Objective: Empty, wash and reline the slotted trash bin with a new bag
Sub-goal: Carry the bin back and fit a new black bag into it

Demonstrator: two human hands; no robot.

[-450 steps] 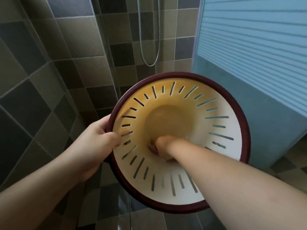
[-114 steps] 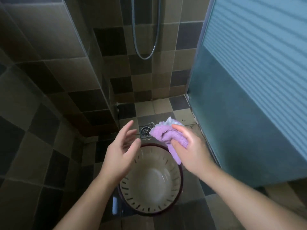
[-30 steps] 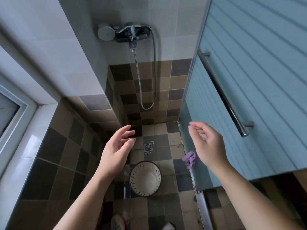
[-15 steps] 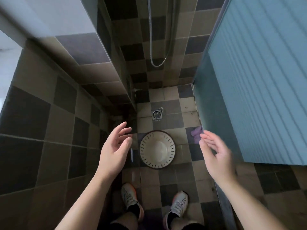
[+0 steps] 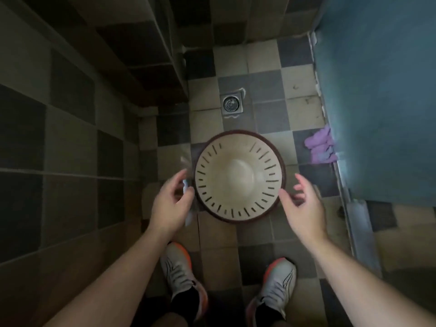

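1. I see the bin [image 5: 239, 177] standing upright on the tiled floor [image 5: 264, 64], mouth up, about mid-floor. Its inside is cream with dark slots round the wall; the rim is dark red. No bag is visible in it.
2. My left hand [image 5: 171, 204] hangs just beside the bin's left rim. Its fingers are loosely spread and slightly bent, holding nothing. Blur stops me telling whether the fingertips touch the rim.
3. My right hand [image 5: 302, 205] hangs just beside the bin's right rim, fingers likewise relaxed and apart, with nothing in its hold. I cannot tell whether it touches.
4. A purple cloth [image 5: 320, 147] lies on the floor to the right of the bin, against the foot of the blue partition [image 5: 377, 90], apart from the bin.
5. The drain [image 5: 231, 104] sits in the floor beyond the bin, towards the far wall.
6. Two shoes [image 5: 181, 267] stand on the near side of the floor, below the bin.
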